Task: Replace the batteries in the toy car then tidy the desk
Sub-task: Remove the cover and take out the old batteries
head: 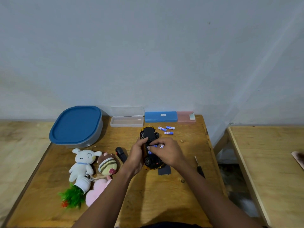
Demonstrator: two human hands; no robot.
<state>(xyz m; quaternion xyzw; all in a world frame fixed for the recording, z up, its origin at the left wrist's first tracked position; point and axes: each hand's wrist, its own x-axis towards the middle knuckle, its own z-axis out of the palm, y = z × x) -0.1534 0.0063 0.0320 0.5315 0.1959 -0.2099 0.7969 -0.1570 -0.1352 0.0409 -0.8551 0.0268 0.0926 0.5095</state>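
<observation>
Our left hand (136, 157) grips the upturned car (150, 148) mid-desk, steadying it so the open bay faces up. Our right hand (169, 152) pinches a battery (161, 145) over that bay, where others already sit. Three batteries (167, 130) lie near the far edge, the cover (164, 170) by the car, a screwdriver (199, 168) toward the right edge. The wooden desk (156, 195) stands against a pale wall (148, 55).
</observation>
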